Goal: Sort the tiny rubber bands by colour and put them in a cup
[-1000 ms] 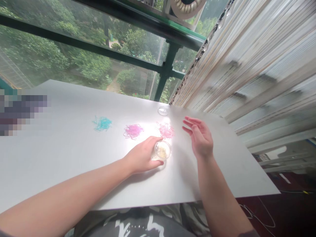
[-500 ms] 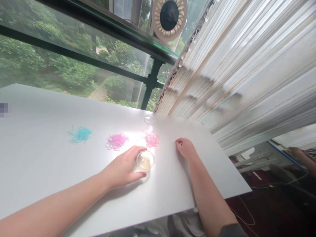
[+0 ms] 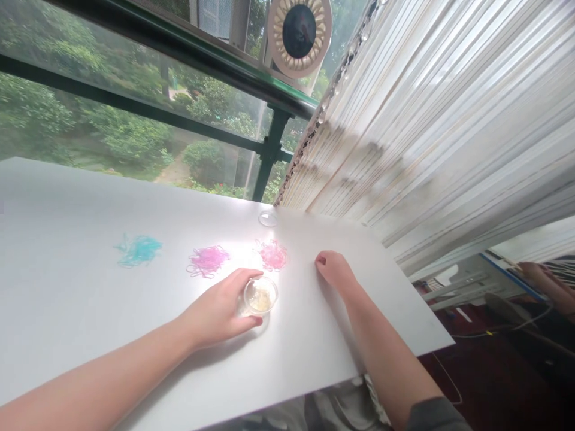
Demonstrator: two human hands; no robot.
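Note:
My left hand (image 3: 224,308) curves its thumb and fingers around a small clear round tub (image 3: 261,295) with pale yellowish loops inside. Beyond it on the white table (image 3: 81,305) lie three loose piles of thin elastic-looking loops. The turquoise pile (image 3: 139,249) is farthest left, the purple-pink pile (image 3: 208,261) sits in the middle, and the pink pile (image 3: 273,255) is just past the tub. To the right of the pink pile, my right hand (image 3: 336,269) rests with its fingers curled closed. Whatever is in those fingers, if anything, is hidden.
A clear round lid (image 3: 268,219) lies near the table's back edge. Behind stand a window with a dark green rail (image 3: 215,57) and a fan-like round object (image 3: 299,31). A string curtain (image 3: 404,131) hangs at right, and another person's arm (image 3: 545,284) shows at far right.
The whole view has shifted slightly. My left hand still holds the tub, and my right hand stays in nearly the same place, its fingers curled a little tighter.

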